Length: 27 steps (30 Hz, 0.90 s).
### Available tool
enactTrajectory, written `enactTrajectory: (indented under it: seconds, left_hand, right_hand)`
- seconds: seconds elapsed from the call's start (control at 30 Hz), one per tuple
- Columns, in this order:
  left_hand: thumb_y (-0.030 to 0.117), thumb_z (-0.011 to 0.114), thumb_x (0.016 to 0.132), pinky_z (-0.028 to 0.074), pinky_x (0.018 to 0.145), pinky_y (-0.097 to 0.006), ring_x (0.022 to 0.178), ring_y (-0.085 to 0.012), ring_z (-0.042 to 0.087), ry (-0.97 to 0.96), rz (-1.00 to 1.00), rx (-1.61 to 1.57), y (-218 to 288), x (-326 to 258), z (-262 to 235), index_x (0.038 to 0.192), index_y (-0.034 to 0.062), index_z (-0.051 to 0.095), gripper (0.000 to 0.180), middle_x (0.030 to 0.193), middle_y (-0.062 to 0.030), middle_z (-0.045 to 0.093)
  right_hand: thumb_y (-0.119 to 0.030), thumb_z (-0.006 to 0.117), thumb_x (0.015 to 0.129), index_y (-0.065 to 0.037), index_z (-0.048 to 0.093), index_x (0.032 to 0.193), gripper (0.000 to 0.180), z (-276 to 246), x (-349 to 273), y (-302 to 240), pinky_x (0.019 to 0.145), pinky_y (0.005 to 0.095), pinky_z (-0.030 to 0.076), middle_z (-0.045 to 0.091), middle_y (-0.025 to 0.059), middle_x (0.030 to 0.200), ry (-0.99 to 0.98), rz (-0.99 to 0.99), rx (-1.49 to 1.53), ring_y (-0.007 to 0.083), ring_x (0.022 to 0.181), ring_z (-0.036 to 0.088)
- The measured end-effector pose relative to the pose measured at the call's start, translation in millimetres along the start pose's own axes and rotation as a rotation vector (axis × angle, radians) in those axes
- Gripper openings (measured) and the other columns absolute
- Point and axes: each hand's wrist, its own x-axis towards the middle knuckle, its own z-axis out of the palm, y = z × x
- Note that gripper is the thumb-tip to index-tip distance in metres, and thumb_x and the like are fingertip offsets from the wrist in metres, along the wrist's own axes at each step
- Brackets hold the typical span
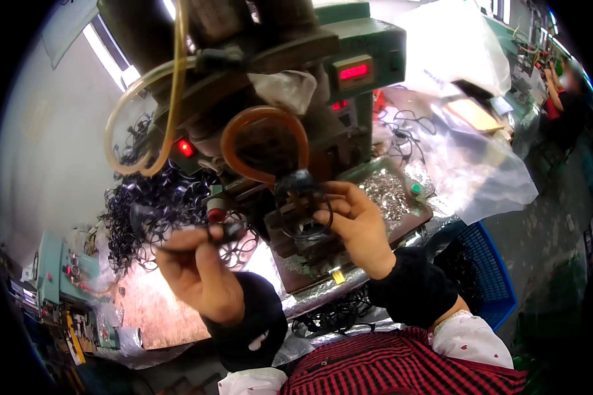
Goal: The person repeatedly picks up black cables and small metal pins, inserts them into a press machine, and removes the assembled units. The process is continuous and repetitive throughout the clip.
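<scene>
My left hand (207,280) pinches a black cable end with a small dark plug (232,230), its outline smeared by motion. My right hand (359,227) is closed, thumb against fingers, on a thin black cable loop (298,237) in front of the dark press machine (290,253). The loop hangs under the press head, where a brownish bent hose (265,113) comes down. Between the hands stands a red and grey button (216,209). Exactly where the cable meets the machine is too dark to tell.
A big heap of black cables (151,197) lies left of the press. On the right, a metal tray (412,220) holds many small shiny metal parts (387,194). A blue basket (501,276) with black cables stands below. Another person (563,99) works at the far right.
</scene>
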Motion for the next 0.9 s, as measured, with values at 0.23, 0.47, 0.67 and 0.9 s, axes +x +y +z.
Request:
enactTrajectory:
  seconds: [0.23, 0.47, 0.67, 0.9]
  left_hand:
    - [-0.003, 0.057, 0.091, 0.056, 0.074, -0.033, 0.076, -0.0204, 0.066, -0.039, -0.128, 0.071, 24, -4, 6, 0.1, -0.0013, 0.054, 0.01, 0.087, -0.012, 0.064]
    - [-0.003, 0.071, 0.084, 0.05, 0.074, -0.023, 0.079, -0.0109, 0.065, -0.246, -0.441, 0.123, 22, -22, 38, 0.097, -0.0054, 0.067, 0.014, 0.09, -0.0095, 0.071]
    - [-0.003, 0.07, 0.085, 0.049, 0.07, -0.022, 0.075, -0.0095, 0.063, -0.37, -0.431, 0.223, 17, -14, 51, 0.096, -0.0046, 0.066, 0.012, 0.086, -0.0063, 0.069]
    - [-0.003, 0.068, 0.085, 0.05, 0.076, -0.024, 0.082, -0.0114, 0.066, -0.486, -0.489, 0.204, 17, -7, 43, 0.098, -0.0025, 0.063, 0.014, 0.093, -0.008, 0.07]
  right_hand:
    - [0.001, 0.062, 0.083, 0.002, 0.054, 0.126, 0.043, 6, -24, -26, 0.092, 0.0298, 0.049, 0.064, 0.017, 0.114, -0.079, -0.247, -0.422, 0.0218, 0.1, 0.066]
    - [-0.013, 0.072, 0.075, -0.003, 0.065, 0.095, 0.024, -107, 6, 21, 0.086, 0.0479, 0.047, 0.053, 0.019, 0.132, 0.286, -0.359, -1.758, 0.0372, 0.133, 0.041]
    - [-0.012, 0.071, 0.076, -0.005, 0.065, 0.082, 0.011, -126, 31, 27, 0.084, 0.0449, 0.049, 0.066, 0.0142, 0.107, 0.384, -0.519, -1.471, 0.0328, 0.114, 0.057]
    - [-0.012, 0.067, 0.087, -0.003, 0.066, 0.094, 0.012, -121, 25, 19, 0.073, 0.0327, 0.05, 0.069, 0.0106, 0.088, 0.465, -0.368, -1.009, 0.0227, 0.082, 0.067]
